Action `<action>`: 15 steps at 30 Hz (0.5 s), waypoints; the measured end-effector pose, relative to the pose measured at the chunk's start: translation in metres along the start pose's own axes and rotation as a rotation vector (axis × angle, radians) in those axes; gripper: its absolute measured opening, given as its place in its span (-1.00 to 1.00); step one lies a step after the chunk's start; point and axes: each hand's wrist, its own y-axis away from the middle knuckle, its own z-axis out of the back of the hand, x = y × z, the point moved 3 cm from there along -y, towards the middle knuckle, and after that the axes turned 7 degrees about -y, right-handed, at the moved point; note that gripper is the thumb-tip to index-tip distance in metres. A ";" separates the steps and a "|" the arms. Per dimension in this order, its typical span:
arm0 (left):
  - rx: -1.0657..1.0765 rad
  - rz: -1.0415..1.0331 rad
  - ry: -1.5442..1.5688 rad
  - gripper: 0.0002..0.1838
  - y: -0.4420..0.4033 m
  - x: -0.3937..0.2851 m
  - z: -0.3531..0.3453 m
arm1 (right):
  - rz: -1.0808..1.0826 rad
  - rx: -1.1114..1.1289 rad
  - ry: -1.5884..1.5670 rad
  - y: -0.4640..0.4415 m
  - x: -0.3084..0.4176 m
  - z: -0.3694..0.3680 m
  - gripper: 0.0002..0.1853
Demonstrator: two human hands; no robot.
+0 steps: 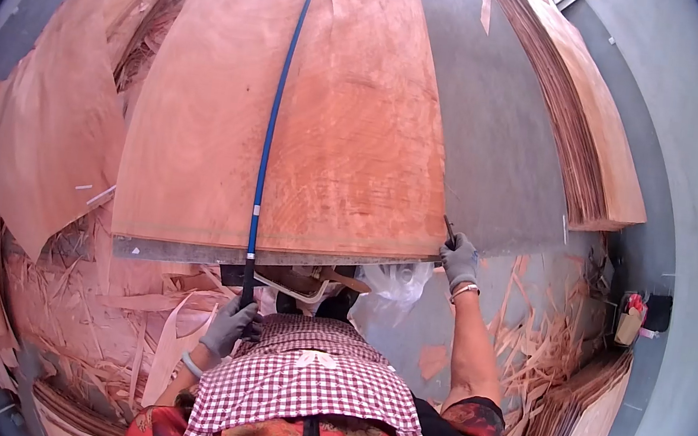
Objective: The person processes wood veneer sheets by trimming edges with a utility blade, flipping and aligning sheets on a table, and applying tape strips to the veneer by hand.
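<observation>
My left hand (pixel 233 326), in a grey glove, is closed around the black handle of a long blue pole (pixel 271 130). The pole lies lengthwise over the reddish wood veneer sheets (pixel 359 132) and reaches to their far end. My right hand (pixel 459 259), also gloved in grey, is closed on a slim dark tool (pixel 450 229) at the right front corner of the veneer. The tool's tip is too small to make out, so I cannot tell its exact kind. Beneath the sheets, the grey tabletop (pixel 500 123) shows on the right and along the front edge.
A thick veneer stack (pixel 579 116) lies along the table's right side. More loose veneer sheets (pixel 55 130) lean at the left. Torn veneer strips (pixel 536 328) litter the floor on both sides. Clear plastic wrap (pixel 397 285) hangs below the front edge. Another stack (pixel 577 420) stands lower right.
</observation>
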 end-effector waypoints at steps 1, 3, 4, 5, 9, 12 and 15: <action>0.001 -0.009 -0.002 -0.79 -0.001 0.001 0.001 | -0.043 0.029 -0.028 -0.001 0.002 0.000 -0.82; -0.001 -0.028 -0.003 -0.78 -0.002 0.003 0.002 | -0.070 0.047 -0.071 -0.002 0.009 0.008 -0.80; -0.005 -0.022 -0.002 -0.79 -0.001 0.004 0.002 | -0.084 0.058 -0.091 -0.002 0.012 0.011 -0.79; -0.009 -0.018 -0.001 -0.79 0.000 0.003 0.001 | -0.091 0.042 -0.180 -0.003 0.012 0.013 -0.77; 0.008 -0.055 -0.062 -0.79 -0.008 0.010 0.006 | -0.007 0.035 -0.273 0.000 0.031 0.024 -0.78; 0.070 -0.224 -0.239 -0.81 -0.018 0.016 0.008 | 0.101 0.017 -0.187 -0.001 0.033 0.026 -0.76; 0.104 -0.271 -0.287 -0.79 -0.024 0.015 0.004 | -0.020 0.058 -0.628 0.003 0.046 0.019 -0.82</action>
